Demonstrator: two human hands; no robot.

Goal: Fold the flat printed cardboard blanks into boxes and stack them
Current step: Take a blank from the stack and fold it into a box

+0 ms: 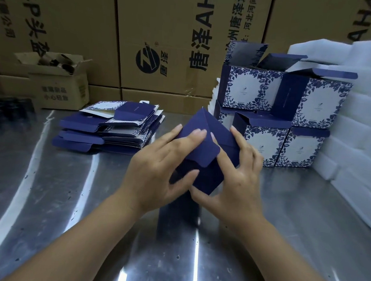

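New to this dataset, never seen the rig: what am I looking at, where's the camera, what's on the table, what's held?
No robot here: one camera worn on a person's head looks down at their bare hands. The left hand and right hand both grip a dark blue half-folded box above a shiny metal table. To the left lies a pile of flat blanks; to the right stand folded boxes, stacked two high, beside white foam sheets. At the back stand brown cartons.

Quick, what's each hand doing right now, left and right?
Left hand: holding the half-folded blue box, fingers on its flap.
Right hand: gripping the same box.
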